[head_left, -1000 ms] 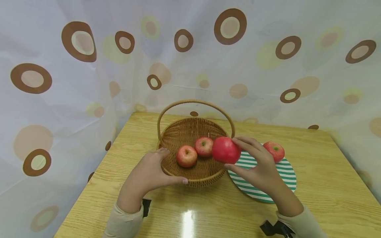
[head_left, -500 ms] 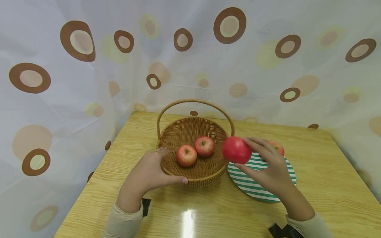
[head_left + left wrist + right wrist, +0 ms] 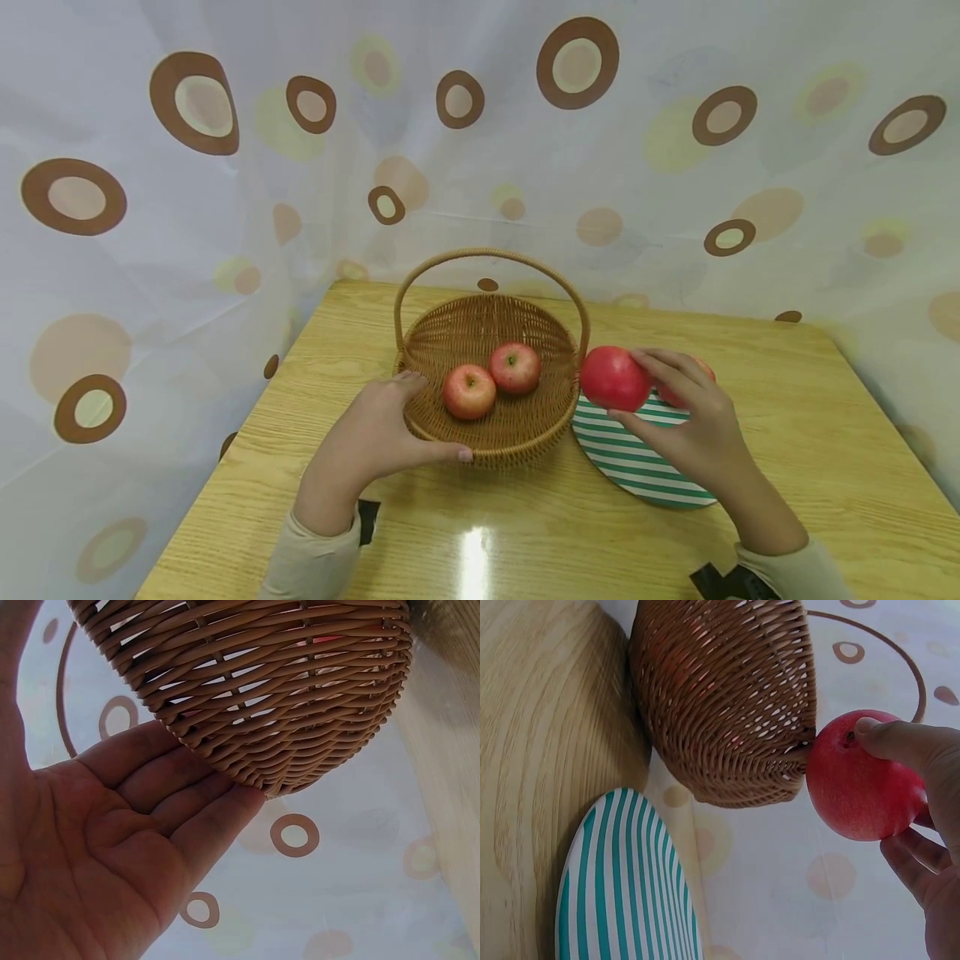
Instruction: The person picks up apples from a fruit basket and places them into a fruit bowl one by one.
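My right hand (image 3: 693, 421) pinches a red apple (image 3: 615, 379) between thumb and fingers, just right of the wicker basket (image 3: 517, 454). This apple (image 3: 862, 780) is held above the striped plate's level. My left hand (image 3: 375, 450) rests on the basket's left front rim, thumb along the front and fingers on the left side. Its fingers (image 3: 202, 825) look straight against the wicker in the left wrist view. Inside the basket lie two apples, a front one (image 3: 469, 392) and another (image 3: 515, 367) behind it. A further apple (image 3: 705, 371) on the plate is mostly hidden behind my right hand.
The round plate or mat with green and white stripes (image 3: 637, 467) lies right of the basket on the wooden table (image 3: 825, 433). Over the basket arches its tall handle (image 3: 487, 252). A patterned curtain (image 3: 645, 192) stands behind the table and along its sides.
My right hand has moved right with the apple, from the basket's right edge to over the plate, covering more of the apple there. The left hand and the basket stay put.
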The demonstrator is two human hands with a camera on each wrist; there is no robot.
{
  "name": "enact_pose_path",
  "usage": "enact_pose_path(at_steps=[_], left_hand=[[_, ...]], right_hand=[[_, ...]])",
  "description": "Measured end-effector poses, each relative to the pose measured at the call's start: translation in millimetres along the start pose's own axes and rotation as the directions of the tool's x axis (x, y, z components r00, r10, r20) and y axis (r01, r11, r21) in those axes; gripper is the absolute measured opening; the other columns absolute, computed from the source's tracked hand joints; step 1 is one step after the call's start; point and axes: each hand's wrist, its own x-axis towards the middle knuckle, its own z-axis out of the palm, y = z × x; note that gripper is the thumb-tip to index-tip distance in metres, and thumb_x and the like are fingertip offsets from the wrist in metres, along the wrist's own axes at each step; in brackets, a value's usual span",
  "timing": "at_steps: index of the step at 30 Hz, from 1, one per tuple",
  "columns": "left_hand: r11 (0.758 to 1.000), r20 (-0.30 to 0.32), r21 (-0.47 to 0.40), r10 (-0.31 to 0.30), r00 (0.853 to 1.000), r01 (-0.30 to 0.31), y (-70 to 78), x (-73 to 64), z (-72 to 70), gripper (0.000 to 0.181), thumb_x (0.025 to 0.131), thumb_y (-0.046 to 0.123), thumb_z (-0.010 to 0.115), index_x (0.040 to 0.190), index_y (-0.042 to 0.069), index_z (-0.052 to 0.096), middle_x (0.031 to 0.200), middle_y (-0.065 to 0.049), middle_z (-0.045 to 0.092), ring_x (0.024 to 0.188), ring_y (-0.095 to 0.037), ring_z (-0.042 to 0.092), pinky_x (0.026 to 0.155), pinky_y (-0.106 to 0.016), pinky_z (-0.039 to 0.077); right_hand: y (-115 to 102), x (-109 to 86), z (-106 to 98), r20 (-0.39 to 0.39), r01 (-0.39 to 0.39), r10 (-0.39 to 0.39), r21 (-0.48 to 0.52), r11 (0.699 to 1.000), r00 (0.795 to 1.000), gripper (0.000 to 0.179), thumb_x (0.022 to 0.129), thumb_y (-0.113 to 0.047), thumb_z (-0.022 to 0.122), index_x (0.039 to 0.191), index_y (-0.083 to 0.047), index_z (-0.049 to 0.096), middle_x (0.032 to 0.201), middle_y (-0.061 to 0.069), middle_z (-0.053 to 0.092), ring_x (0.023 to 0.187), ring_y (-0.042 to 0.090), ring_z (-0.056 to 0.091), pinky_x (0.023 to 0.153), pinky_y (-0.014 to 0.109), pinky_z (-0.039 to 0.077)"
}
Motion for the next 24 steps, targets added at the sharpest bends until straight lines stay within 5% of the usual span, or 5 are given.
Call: enact_pose_path(at_steps=[4, 7, 10, 18, 24], left_hand=[[1.0, 0.001, 0.007, 0.011, 1.0, -0.011, -1.6, 0.7, 0.7, 0.075, 0.061, 0.076, 0.091, 0.099, 0.017, 0.066, 0.086, 0.003, 0.062, 0.077, -0.012, 0.056, 0.076, -0.031, 0.053], [1.0, 0.0, 0.011, 0.016, 1.0, -0.016, -2.6, 1.2, 1.5, 0.072, 0.061, 0.078, 0.09, 0.089, 0.02, 0.059, 0.078, 0.002, 0.051, 0.07, -0.01, 0.046, 0.069, -0.028, 0.048], [1.0, -0.001, 0.013, 0.015, 1.0, -0.015, -3.0, 0.9, 1.9, 0.072, 0.06, 0.078, 0.09, 0.088, 0.021, 0.058, 0.077, 0.003, 0.048, 0.069, -0.008, 0.043, 0.067, -0.027, 0.047], [1.0, -0.01, 0.019, 0.014, 1.0, -0.014, -1.9, 0.1, 0.9, 0.072, 0.06, 0.077, 0.091, 0.093, 0.02, 0.062, 0.08, 0.001, 0.057, 0.072, -0.011, 0.049, 0.073, -0.029, 0.05], [1.0, -0.01, 0.01, 0.004, 1.0, -0.004, -1.9, -0.4, 0.7, 0.072, 0.06, 0.078, 0.09, 0.091, 0.021, 0.06, 0.079, 0.002, 0.055, 0.072, -0.011, 0.049, 0.073, -0.029, 0.049]], right_hand=[[6.7, -0.5, -0.5, 0.032, -0.035, 0.035, -0.011, 0.999, 0.999, 0.074, 0.085, -0.058, 0.083, 0.134, -0.004, 0.073, 0.13, 0.017, 0.07, 0.127, 0.0, 0.056, 0.095, 0.003, 0.047], [11.9, -1.5, 0.0, 0.052, -0.061, 0.063, -0.042, 0.997, 0.997, 0.073, 0.073, -0.029, 0.101, 0.135, -0.005, 0.072, 0.131, 0.016, 0.069, 0.127, 0.0, 0.054, 0.095, 0.002, 0.046], [17.3, -2.7, 1.5, 0.063, -0.072, 0.077, -0.081, 0.994, 0.995, 0.084, 0.058, 0.0, 0.104, 0.136, -0.005, 0.072, 0.131, 0.015, 0.069, 0.126, 0.0, 0.054, 0.095, 0.001, 0.044], [36.7, -4.8, 3.8, 0.114, -0.095, 0.112, -0.15, 0.984, 0.987, 0.081, 0.061, -0.002, 0.103, 0.135, -0.003, 0.07, 0.131, 0.016, 0.068, 0.117, 0.029, 0.065, 0.095, -0.003, 0.037], [49.1, -3.4, 5.8, 0.149, -0.136, 0.159, -0.157, 0.978, 0.976, 0.077, 0.064, -0.004, 0.102, 0.134, -0.002, 0.07, 0.131, 0.016, 0.068, 0.116, 0.035, 0.066, 0.092, -0.001, 0.039]])
